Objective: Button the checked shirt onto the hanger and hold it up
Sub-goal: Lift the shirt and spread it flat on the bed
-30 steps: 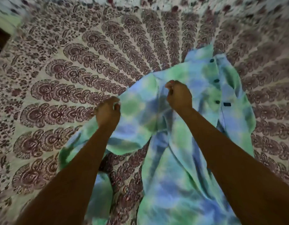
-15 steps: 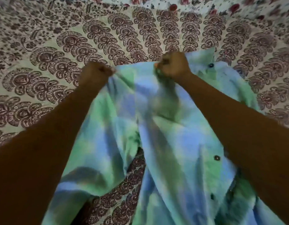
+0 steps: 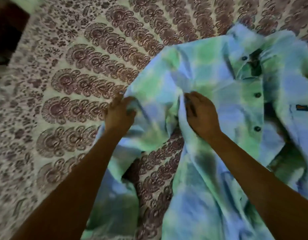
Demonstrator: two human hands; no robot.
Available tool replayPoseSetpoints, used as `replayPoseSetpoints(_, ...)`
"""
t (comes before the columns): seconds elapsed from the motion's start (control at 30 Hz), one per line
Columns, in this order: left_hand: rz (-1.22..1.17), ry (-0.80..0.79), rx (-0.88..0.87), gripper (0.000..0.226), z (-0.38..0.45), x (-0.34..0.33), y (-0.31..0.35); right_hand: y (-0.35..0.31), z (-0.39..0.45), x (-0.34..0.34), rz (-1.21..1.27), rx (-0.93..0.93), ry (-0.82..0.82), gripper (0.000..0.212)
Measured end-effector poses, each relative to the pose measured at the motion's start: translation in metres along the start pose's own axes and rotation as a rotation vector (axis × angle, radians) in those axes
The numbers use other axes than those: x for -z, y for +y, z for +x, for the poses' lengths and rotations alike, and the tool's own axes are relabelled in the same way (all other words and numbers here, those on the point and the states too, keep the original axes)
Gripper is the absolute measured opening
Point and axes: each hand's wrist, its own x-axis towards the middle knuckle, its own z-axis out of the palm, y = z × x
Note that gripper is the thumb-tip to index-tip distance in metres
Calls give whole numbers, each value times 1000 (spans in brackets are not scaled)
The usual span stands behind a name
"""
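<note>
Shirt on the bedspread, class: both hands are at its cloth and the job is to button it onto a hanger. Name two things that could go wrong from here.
1. No hanger is in view, and the shirt lies crumpled on the bedspread, so the collar may be hard to open for it.
2. The left hand and right hand are far from the buttons; dragging the cloth could bunch the placket and misalign them.
</note>
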Motion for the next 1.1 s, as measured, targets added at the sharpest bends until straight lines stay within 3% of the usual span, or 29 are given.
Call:
replayPoseSetpoints(0.1, 14, -52, 93, 50, -47, 10, -31, -32, -19, 7, -9, 73, 50, 45)
replayPoseSetpoints(0.23, -29, -77, 231, 43, -112, 15, -68, -71, -48, -5, -148, 386, -232, 54)
replayPoseSetpoints(0.3, -49, -110, 286, 47, -141, 14, -81, -86, -66, -16, -209, 440, -408, 58)
replayPoseSetpoints(0.4, -188, -206, 328, 66, -179, 13, -100, -104, -87, -31, -331, 424, -512, 61)
replayPoseSetpoints(0.5, -337, -258, 299, 62, -206, 14, -120, -119, -90, -39, -375, 362, -468, 58)
replayPoseSetpoints(0.6, -623, -269, 343, 34, -217, 30, -142, -137, -87, -44, -448, 355, -322, 28)
replayPoseSetpoints(0.67, -700, -148, 415, 34, -210, 49, -164, -146, -83, -39, -374, 260, -179, 15)
replayPoseSetpoints(0.77, -776, 35, 555, 30, -197, 75, -205, -166, -87, -36, -214, 259, -110, 23)
replayPoseSetpoints(0.8, -734, 14, 548, 25, -194, 77, -214, -167, -90, -40, -238, 319, -149, 25)
replayPoseSetpoints(0.87, -572, -100, 488, 13, -194, 74, -226, -172, -103, -53, -319, 377, -388, 37)
replayPoseSetpoints(0.93, -485, -132, 446, 20, -200, 70, -228, -179, -117, -62, -334, 244, -555, 49)
replayPoseSetpoints(1.0, -547, -148, 464, 25, -206, 66, -229, -196, -134, -71, -250, 175, -499, 45)
replayPoseSetpoints(1.1, -697, -168, 414, 28, -215, 67, -229, -232, -164, -81, -37, 265, -457, 44)
